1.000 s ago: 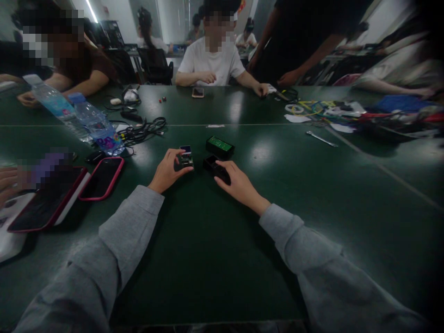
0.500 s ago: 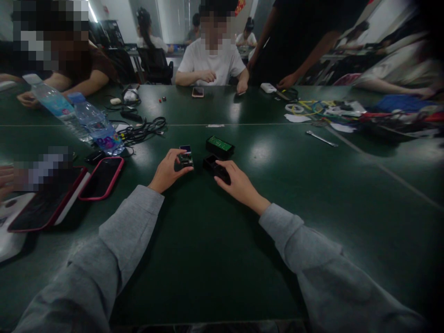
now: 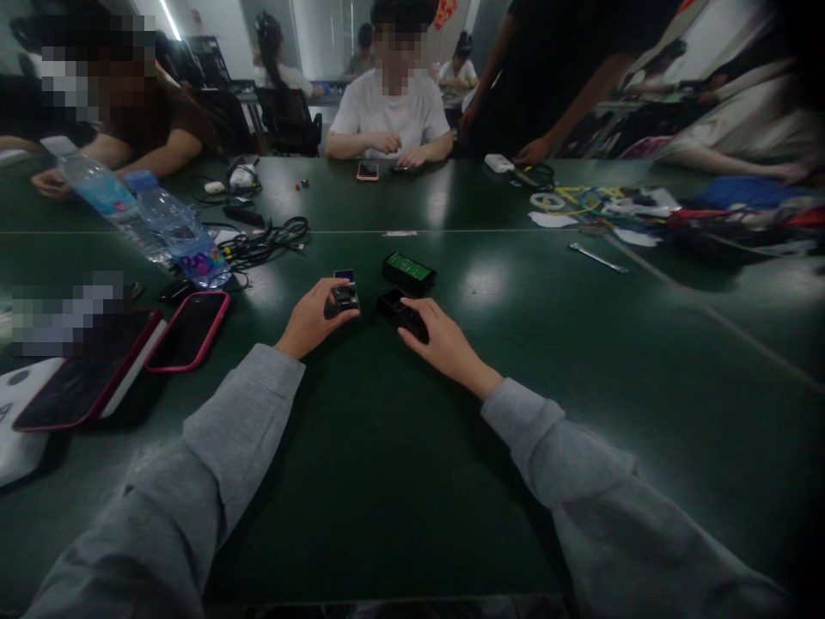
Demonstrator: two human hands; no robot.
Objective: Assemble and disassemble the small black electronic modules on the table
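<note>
My left hand (image 3: 314, 316) has its thumb and fingers at the two sides of a small circuit board (image 3: 346, 297), which has a little screen at its far end. To the right, my right hand (image 3: 439, 337) is wrapped around a black plastic case (image 3: 392, 301) that lies on the table; its near part is covered by my fingers. Just behind that case sits a black box (image 3: 408, 272) with a green circuit board showing in its top. A small gap separates the board in my left hand from the case.
Phones, one a red-rimmed phone (image 3: 189, 332), lie at the left by two water bottles (image 3: 186, 241) and black cables (image 3: 274, 241). A wrench (image 3: 597, 258) lies at the right, before a heap of wires (image 3: 593, 202). People sit and stand around the green table (image 3: 387, 481).
Both my hands keep their places on the board and the case. The person opposite has drawn one hand inward. At the far left, another person's hand has gone from view.
</note>
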